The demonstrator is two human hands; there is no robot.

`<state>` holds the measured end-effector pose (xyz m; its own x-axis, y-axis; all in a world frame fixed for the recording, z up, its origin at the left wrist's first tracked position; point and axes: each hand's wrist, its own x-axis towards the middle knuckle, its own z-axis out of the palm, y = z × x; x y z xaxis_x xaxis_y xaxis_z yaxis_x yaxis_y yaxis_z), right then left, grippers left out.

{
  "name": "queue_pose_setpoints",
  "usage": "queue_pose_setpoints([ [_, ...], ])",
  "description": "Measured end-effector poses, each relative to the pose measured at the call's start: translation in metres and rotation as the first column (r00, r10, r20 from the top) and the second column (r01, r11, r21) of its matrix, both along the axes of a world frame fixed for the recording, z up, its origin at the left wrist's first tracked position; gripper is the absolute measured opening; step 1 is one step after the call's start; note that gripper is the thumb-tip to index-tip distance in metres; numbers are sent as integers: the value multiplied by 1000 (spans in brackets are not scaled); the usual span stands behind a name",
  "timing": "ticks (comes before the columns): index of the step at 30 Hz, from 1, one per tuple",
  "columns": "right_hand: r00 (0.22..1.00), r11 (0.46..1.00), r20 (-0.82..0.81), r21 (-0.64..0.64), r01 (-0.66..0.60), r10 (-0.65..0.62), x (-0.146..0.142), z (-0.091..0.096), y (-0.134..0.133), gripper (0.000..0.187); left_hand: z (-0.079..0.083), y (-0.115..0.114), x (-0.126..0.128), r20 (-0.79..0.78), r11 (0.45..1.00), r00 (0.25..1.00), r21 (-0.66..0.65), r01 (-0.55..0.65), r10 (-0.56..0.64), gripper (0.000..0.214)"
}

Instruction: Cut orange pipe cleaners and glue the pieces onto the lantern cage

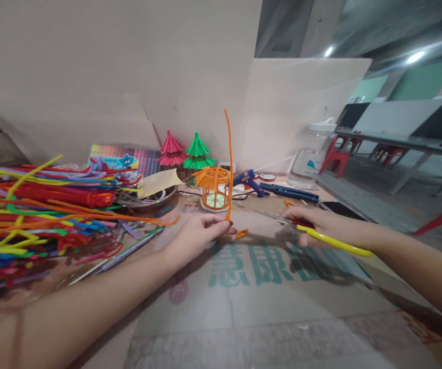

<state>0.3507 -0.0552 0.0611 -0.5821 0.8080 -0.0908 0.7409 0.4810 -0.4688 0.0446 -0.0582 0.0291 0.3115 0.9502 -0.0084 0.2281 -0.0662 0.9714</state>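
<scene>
Between the fingers of my left hand [205, 231] an orange pipe cleaner [229, 159] stands upright. My right hand [308, 221] is closed around a pair of scissors [321, 239] with yellow handles, whose blades point left toward the pipe cleaner. Just behind the pipe cleaner is a small round orange cage-like model [215, 192], with a fringe of orange pieces along part of its top. A short orange offcut [241, 234] lies on the work surface [221, 307], right by my left fingertips.
A big heap of coloured pipe cleaners [52, 210] fills the left. Pink [170, 148] and green [197, 151] pointed models stand behind, near a marker set [124, 161]. A blue glue gun [249, 182], a dark blue cutter [290, 193] and a clear bottle [309, 156] lie toward the back right.
</scene>
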Motion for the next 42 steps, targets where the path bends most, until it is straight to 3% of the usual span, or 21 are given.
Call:
queue_pose_setpoints([
  [5, 1000, 999, 5, -41, -10, 10, -13, -7, -7, 45, -1, 0, 1, -15, 999, 1000, 43, -14, 15, 17],
  [14, 998, 997, -67, -78, -12, 7, -18, -11, -9, 43, -9, 4, -3, -32, 990, 995, 97, 100, -97, 24],
  [18, 1000, 997, -11, -73, 19, -20, -23, -6, -11, 39, -7, 3, -2, -31, 993, 996, 81, 87, -84, 25],
  [24, 998, 996, -55, -86, 5, -10, -25, -6, -11, 47, -6, 2, -1, -25, 996, 998, 67, 57, -55, 23],
  [42, 998, 995, -54, -95, 6, -11, -27, -8, -10, 44, -7, 2, -2, -58, 992, 995, 89, 92, -87, 23],
])
